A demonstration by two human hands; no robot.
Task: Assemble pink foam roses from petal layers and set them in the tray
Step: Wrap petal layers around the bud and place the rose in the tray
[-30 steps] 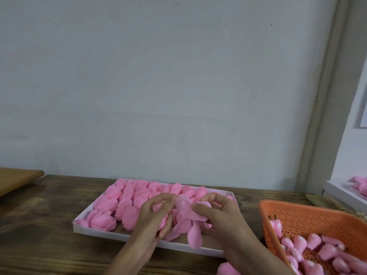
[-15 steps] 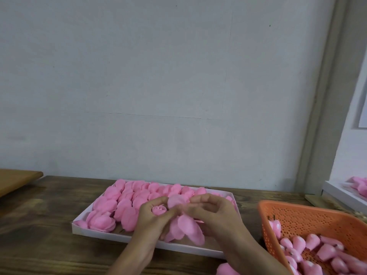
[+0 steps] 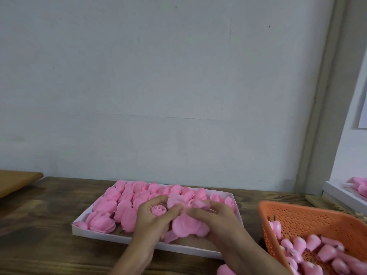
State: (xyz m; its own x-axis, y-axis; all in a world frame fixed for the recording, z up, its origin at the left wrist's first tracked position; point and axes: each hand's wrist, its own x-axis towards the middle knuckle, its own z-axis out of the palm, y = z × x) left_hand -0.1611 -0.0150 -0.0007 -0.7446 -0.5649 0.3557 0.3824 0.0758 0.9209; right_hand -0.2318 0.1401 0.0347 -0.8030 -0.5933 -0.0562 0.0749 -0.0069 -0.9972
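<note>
As left hand (image 3: pixel 151 219) grips the pink foam rosebud (image 3: pixel 158 210) over the white tray (image 3: pixel 119 238), right hand (image 3: pixel 218 219) pinches soft pink petals (image 3: pixel 184 225); likely crushable, so hold near centre.

I can read no text, label, brand or number from here: nothing legible on the white tray (image 3: pixel 127 236), on the orange basket (image 3: pixel 301 211), or on the pale sheet (image 3: pixel 364 100) at the right edge of the wall.
</note>
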